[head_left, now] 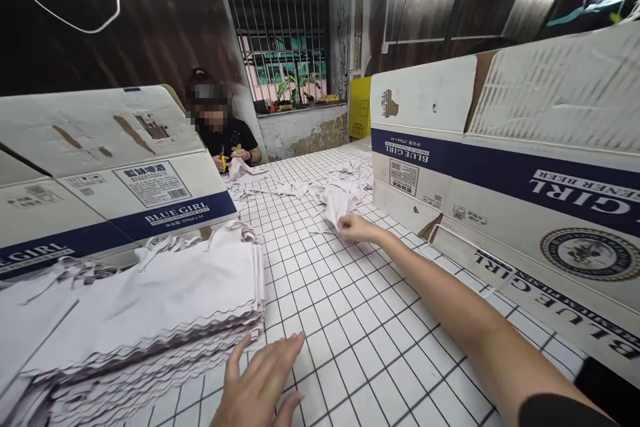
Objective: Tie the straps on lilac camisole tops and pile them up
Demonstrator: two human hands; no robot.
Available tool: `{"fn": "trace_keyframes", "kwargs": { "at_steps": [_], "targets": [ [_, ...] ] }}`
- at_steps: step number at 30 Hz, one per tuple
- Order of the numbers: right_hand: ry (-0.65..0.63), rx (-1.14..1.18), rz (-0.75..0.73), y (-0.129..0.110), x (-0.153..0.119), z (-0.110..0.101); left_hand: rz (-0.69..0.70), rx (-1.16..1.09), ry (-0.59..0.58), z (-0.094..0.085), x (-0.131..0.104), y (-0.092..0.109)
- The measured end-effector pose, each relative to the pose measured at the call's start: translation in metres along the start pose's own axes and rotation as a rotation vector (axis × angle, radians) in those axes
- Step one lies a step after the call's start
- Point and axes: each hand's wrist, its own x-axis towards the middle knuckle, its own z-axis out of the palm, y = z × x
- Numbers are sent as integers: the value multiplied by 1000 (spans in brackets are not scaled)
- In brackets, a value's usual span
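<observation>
My right hand (354,228) reaches far across the table and pinches the near corner of a pale cloth piece (340,205). That piece trails back into a loose heap of similar cloth pieces (353,177). Low in the view, my left hand (263,377) hovers palm down over the table, its fingers stretched out and holding nothing. Just left of it rises a thick stack of pale fabric pieces (165,287) with wavy-cut edges.
A white and blue cardboard box (165,177) stands behind the stack; bigger cardboard boxes (500,167) line the right side. Across the grid-patterned table (310,287), a co-worker (227,137) holds yellow-handled scissors (223,161) and cloth. A barred window (283,40) is behind.
</observation>
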Motion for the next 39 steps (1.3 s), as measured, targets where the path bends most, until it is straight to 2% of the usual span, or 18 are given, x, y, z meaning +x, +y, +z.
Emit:
{"fn": "trace_keyframes", "kwargs": {
  "at_steps": [3, 4, 6, 8, 10, 11, 12, 15, 17, 19, 22, 25, 28, 32, 34, 36, 38, 39],
  "targets": [
    [-380, 59, -176, 5, -84, 20, 18, -139, -122, 1, 1, 5],
    [-468, 70, -219, 5, -115, 26, 28, -196, -167, 3, 4, 8],
    [-546, 73, -247, 5, -174, 33, 4, -311, -230, 8, 12, 11],
    [-628, 87, -234, 1, -220, 33, -90, -410, -257, 15, 21, 13],
    [-716, 138, -191, -2, -251, 29, -216, -467, -261, 20, 29, 16],
    [-706, 172, -161, -3, -261, 27, -266, -484, -251, 22, 33, 20],
    [-643, 201, -133, -4, -267, 26, -292, -496, -235, 23, 37, 26],
    [-274, 215, -76, -2, -270, 32, -233, -527, -230, 28, 45, 52],
    [-108, 164, -74, 1, -265, 41, -177, -561, -319, 33, 46, 69],
    [-66, 191, -75, 6, -257, 48, -239, -668, -401, 36, 47, 76],
    [27, 540, -45, 9, -246, 46, -520, -1078, -362, 27, 53, 69],
    [163, 919, -63, 0, -236, 26, -723, -1542, -318, 0, 69, 59],
    [145, 1087, -148, -22, -231, 5, -712, -1758, -310, -31, 90, 66],
    [-87, 1028, -268, -49, -231, 0, -567, -1734, -355, -57, 105, 84],
    [-108, 1008, -269, -53, -233, 4, -505, -1669, -416, -58, 105, 85],
    [71, 1033, -233, -52, -235, 6, -465, -1572, -514, -53, 99, 81],
    [284, 1066, -177, -50, -239, 1, -432, -1439, -702, -43, 88, 74],
    [352, 1081, -148, -49, -241, -4, -412, -1392, -794, -38, 83, 71]
  ]
}}
